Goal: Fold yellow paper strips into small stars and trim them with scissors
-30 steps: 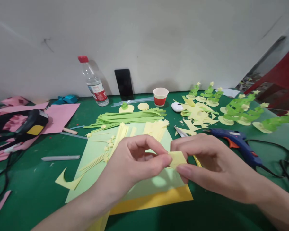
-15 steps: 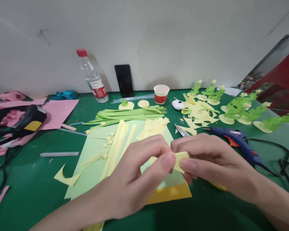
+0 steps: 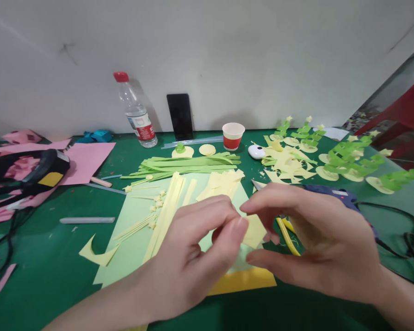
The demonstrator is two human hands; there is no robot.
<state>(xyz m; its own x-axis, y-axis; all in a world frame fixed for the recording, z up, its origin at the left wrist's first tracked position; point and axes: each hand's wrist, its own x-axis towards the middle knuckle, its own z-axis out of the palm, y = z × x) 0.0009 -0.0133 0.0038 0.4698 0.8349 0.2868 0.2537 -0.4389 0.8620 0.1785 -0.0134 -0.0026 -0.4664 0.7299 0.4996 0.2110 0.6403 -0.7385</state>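
Between thumb and forefinger, my left hand point(image 3: 203, 257) pinches a small pale yellow paper piece point(image 3: 255, 232) above the light green sheet point(image 3: 119, 250). My right hand point(image 3: 310, 234) is just right of that piece, its thumb and fingers spread apart around it. Scissors with yellow handles point(image 3: 287, 236) lie partly hidden behind my right hand. Long pale yellow strips point(image 3: 165, 214) and tiny paper stars point(image 3: 158, 202) rest on the green sheet, left of my hands.
Behind stand a water bottle point(image 3: 140, 122), a phone point(image 3: 180, 117) and a paper cup point(image 3: 233, 136). Green strips point(image 3: 189, 163) lie before them. At right are yellow scraps point(image 3: 288, 161), green paper plants point(image 3: 348, 156) and a blue glue gun point(image 3: 345, 195) with its cable. Pink paper point(image 3: 86, 161) lies left.
My right hand has let go of the yellow piece and opened, uncovering the scissors' handles. My left hand still pinches the piece. The view has shifted slightly.
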